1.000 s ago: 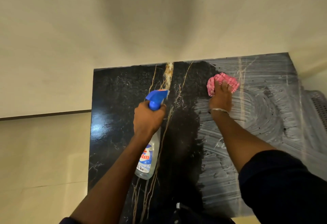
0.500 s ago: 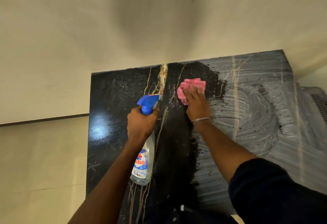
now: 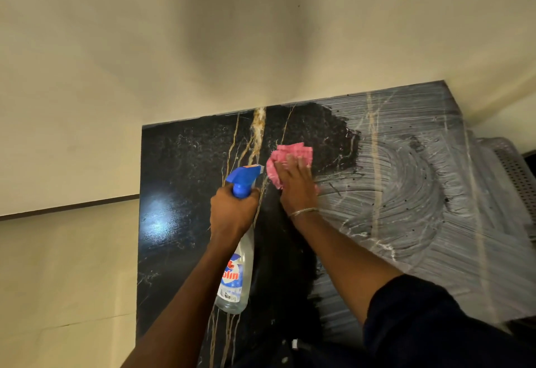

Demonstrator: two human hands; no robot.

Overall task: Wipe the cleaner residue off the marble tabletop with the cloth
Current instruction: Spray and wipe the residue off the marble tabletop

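Observation:
A black marble tabletop (image 3: 179, 193) with gold veins stands against a cream wall. Its left half is glossy and dark; white streaky cleaner residue (image 3: 412, 193) covers the right half. My right hand (image 3: 295, 184) presses a pink checked cloth (image 3: 290, 155) flat on the marble near the middle, at the border of the residue, fingers spread over it. My left hand (image 3: 232, 213) grips the neck of a clear spray bottle (image 3: 235, 277) with a blue trigger head, held just left of the cloth above the table.
A cream wall (image 3: 232, 33) rises directly behind the table. Pale floor tiles (image 3: 63, 266) lie to the left. A perforated grey object (image 3: 513, 176) sits past the table's right edge.
My right hand has swept the cloth leftward from the residue area to the middle of the table, then slightly nearer. The left hand and bottle have stayed about where they were.

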